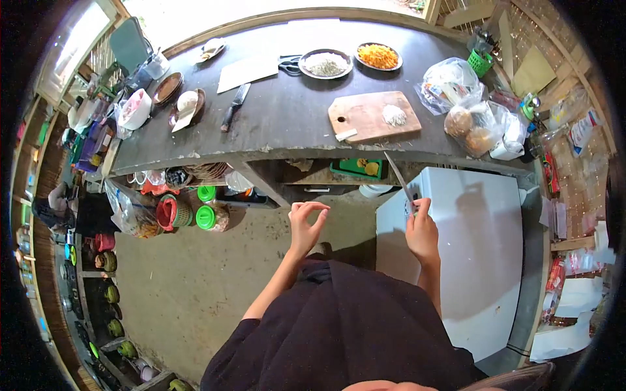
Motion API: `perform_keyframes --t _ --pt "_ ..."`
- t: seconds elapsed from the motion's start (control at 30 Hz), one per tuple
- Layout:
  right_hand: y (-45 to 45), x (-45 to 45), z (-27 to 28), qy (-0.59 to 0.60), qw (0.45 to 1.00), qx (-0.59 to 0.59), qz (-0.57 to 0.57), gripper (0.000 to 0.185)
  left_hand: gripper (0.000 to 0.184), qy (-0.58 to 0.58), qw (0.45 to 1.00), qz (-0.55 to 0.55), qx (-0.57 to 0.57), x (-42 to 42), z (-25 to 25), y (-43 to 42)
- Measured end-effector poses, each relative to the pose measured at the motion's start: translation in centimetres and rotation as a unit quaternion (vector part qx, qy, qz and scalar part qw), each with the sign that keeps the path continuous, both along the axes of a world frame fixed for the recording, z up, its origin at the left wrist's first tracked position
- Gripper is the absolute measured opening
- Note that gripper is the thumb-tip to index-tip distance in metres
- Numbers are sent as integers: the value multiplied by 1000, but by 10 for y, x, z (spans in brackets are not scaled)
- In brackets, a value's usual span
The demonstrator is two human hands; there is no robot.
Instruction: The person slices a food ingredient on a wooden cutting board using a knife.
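Fingers of the right hand point(422, 231) are wrapped around the handle of a kitchen knife point(398, 177), its blade slanting up in front of the counter's front edge, beside a white cabinet point(463, 247). The left hand point(304, 228) is released, its fingers loosely curled and thumb near the forefinger. Just beyond the knife, on the dark counter point(280, 120), lies a wooden cutting board point(368, 118) bearing a white chopped heap point(394, 115) and a pale piece point(346, 135) at its front edge. Behind it sit plates of white bits point(326, 64) and orange shreds point(377, 56), with black-handled scissors point(289, 65) beside the first. Plastic bags point(450, 81) crowd the right end. Print on a packet point(583, 132) at the right wall is too small to read.
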State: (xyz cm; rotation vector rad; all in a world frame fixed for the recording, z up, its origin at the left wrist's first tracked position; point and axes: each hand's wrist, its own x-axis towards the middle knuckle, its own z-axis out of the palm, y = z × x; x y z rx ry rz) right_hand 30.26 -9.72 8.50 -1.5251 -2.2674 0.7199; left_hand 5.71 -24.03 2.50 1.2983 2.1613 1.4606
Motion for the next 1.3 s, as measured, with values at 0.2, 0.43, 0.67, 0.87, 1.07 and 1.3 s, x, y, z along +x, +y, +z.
perform_keyframes --t 0.2,0.43,0.67,0.87,1.07,1.3 --pt "0 -22 -3 78 995 -56 35 42 7 12 997 -73 9 -51 1 20" --pt "-10 -58 7 325 893 -309 23 66 15 21 996 -82 26 -75 12 65" --pt "34 -67 -33 233 961 -143 46 63 32 166 983 -65 45 -83 19 137" --pt "80 -85 -17 245 949 -154 127 56 49 206 976 -66 -28 -83 2 174" --pt "118 -97 -25 259 940 -148 162 55 41 205 978 -34 -24 -81 -7 181" --pt "152 -102 -15 235 932 -196 195 55 32 202 979 12 -9 -68 -14 178"
